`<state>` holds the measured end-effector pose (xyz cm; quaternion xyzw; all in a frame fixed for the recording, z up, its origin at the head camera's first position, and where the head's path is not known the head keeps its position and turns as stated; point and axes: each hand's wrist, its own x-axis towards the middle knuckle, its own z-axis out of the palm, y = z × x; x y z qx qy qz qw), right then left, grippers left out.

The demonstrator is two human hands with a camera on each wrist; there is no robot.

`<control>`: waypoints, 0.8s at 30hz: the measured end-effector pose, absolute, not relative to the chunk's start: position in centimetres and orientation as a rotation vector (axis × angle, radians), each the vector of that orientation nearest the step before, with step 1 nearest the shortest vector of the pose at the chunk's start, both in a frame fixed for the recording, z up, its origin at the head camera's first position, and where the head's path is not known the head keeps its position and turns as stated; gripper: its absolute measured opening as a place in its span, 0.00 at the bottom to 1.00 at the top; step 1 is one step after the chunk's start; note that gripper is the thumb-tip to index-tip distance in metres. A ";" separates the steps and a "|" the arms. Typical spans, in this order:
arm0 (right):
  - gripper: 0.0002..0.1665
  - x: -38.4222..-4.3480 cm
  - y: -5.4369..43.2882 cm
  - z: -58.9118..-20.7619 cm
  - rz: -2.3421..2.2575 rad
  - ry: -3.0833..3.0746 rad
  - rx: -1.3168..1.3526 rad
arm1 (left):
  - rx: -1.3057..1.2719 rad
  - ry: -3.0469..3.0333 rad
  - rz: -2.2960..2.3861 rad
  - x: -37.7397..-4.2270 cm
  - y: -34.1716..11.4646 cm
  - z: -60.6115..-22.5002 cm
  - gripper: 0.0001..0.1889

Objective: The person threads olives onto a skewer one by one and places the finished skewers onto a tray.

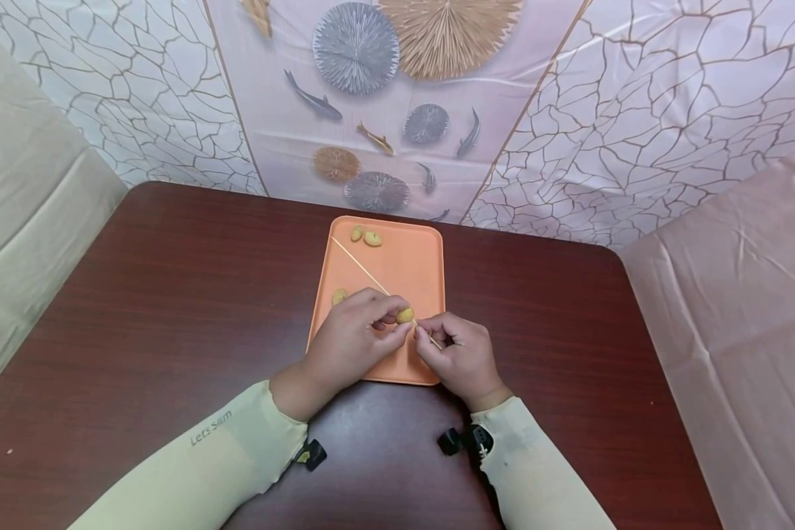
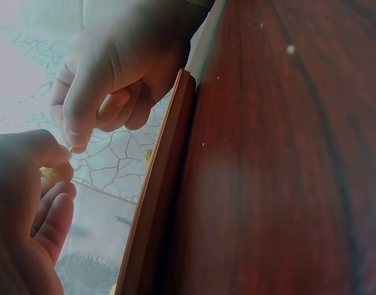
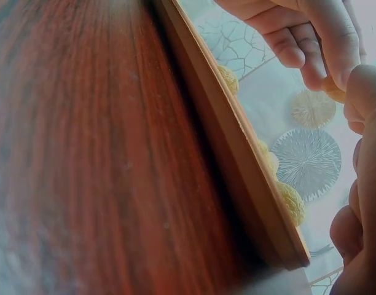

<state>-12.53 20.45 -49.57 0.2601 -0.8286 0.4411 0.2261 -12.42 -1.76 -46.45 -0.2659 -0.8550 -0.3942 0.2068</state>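
Observation:
In the head view my left hand (image 1: 347,335) pinches a small yellow fruit (image 1: 405,315) between thumb and fingertips, over the orange tray (image 1: 414,272). My right hand (image 1: 460,353) pinches a thin wooden skewer (image 1: 435,342) close to that fruit, with a short piece showing past the fingers. A thin stick (image 1: 361,266) runs from the tray's upper left corner down to my left fingers, in line with the skewer; I cannot tell whether both are one. The left wrist view shows the fingertips of both hands nearly meeting at the fruit (image 2: 51,174), which is partly hidden.
Two yellow fruits (image 1: 372,238) lie at the tray's far left, and another fruit (image 1: 339,296) sits beside my left hand. The tray rests on a dark red-brown wooden table (image 1: 225,294). Patterned cloth (image 1: 384,110) hangs behind it.

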 end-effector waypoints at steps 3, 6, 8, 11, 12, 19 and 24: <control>0.09 -12.6 20.4 -49.6 1.211 -2.286 0.711 | -0.755 -2.376 -1.105 -12.4 -1.7 -46.4 0.09; 0.08 -12.6 20.4 -49.5 1.208 -2.286 0.707 | -0.764 -2.372 -1.115 -12.3 -1.7 -46.3 0.09; 0.08 -12.6 20.4 -49.6 1.208 -2.284 0.709 | -0.767 -2.374 -1.118 -12.3 -1.6 -46.2 0.09; 0.08 -12.6 20.4 -49.5 1.211 -2.280 0.709 | -0.769 -2.383 -1.120 -12.2 -1.5 -46.2 0.10; 0.09 -12.6 20.4 -49.6 1.208 -2.280 0.709 | -0.769 -2.390 -1.118 -12.1 -1.5 -46.2 0.09; 0.09 -12.6 20.4 -49.7 1.189 -2.285 0.703 | -0.759 -2.420 -1.125 -11.9 -1.4 -46.1 0.10; 0.09 -12.6 20.5 -49.7 1.195 -2.287 0.699 | -0.760 -2.415 -1.139 -11.9 -1.4 -46.1 0.12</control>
